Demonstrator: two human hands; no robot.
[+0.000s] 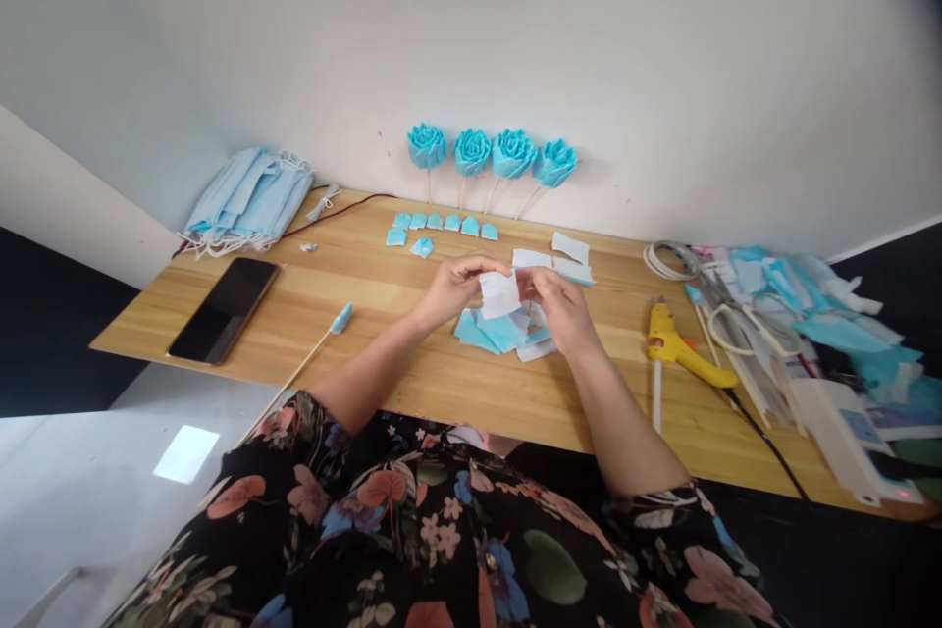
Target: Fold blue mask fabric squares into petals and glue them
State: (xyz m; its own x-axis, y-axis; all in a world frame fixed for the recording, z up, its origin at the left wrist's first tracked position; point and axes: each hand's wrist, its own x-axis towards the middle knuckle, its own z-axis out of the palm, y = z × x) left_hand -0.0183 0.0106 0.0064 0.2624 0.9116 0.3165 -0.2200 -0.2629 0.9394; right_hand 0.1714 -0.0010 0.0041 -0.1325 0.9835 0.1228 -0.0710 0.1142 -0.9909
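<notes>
Between my two hands a small white square of mask fabric (pixel 500 295) is held up, its pale side facing me. My left hand (pixel 456 289) pinches its upper left edge, and my right hand (pixel 560 306) grips its right edge. Just below lies a loose pile of blue and white fabric pieces (pixel 490 331). Beyond my right hand are several white cut strips (pixel 553 261). Farther back, small folded blue petals (pixel 444 224) lie in rows. Several blue fabric roses (pixel 472 151) on thin sticks lean against the wall.
On the left are a stack of blue face masks (pixel 250 196), a black phone (pixel 225 310) and a stick with a blue bud (pixel 340 319). To the right lie a yellow glue gun (pixel 673 339), white-handled scissors (pixel 751 329), a tape roll (pixel 671 261), a white power strip (pixel 846 432) and fabric scraps (pixel 816 289).
</notes>
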